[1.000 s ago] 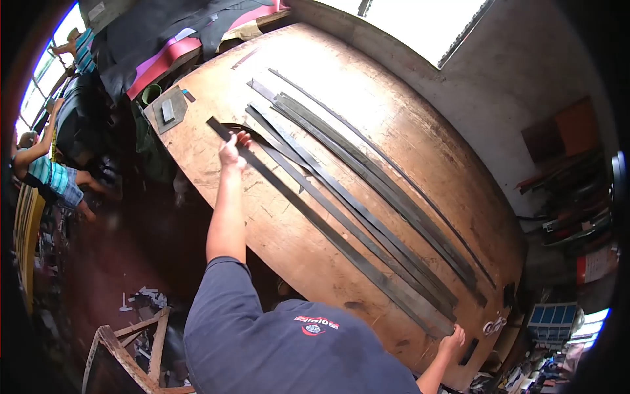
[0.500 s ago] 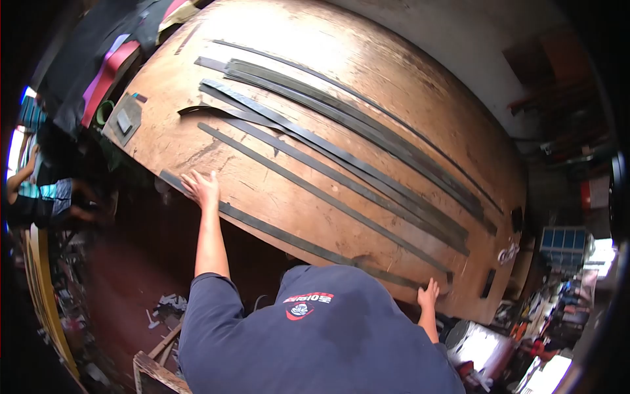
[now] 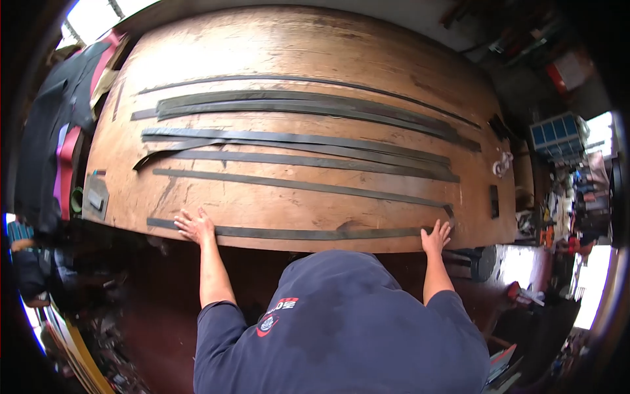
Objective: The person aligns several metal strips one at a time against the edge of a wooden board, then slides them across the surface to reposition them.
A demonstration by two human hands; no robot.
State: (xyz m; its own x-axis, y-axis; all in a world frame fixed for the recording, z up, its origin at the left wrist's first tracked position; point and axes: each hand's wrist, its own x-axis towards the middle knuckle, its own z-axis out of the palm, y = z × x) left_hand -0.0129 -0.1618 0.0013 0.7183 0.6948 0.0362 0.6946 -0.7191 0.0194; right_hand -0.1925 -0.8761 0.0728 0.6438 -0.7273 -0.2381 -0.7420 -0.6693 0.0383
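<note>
A long dark strip [image 3: 315, 234], which looks like leather or rubber, lies along the front edge of the wooden table [image 3: 295, 210]. My left hand [image 3: 195, 226] rests flat across it near its left end, fingers spread. At the strip's right end my right hand [image 3: 436, 236] lies with its fingers apart, touching the strip or the table beside it. Just behind runs a thinner dark strip [image 3: 295, 186], bent at its right end. Farther back are overlapping strips [image 3: 295, 140] with one curled left end, and a stack of wider strips [image 3: 295, 106].
A narrow strip [image 3: 295, 79] lies farthest back. At the table's left corner sits a grey plate [image 3: 96, 196]; a dark block [image 3: 494, 201] and a pale crumpled item [image 3: 503, 164] are at the right. Dark and pink sheets [image 3: 65, 164] hang beyond the left side.
The view has turned, so the table now runs nearly level across the picture. Both hands remain at the front strip, the left more spread out and flat on it.
</note>
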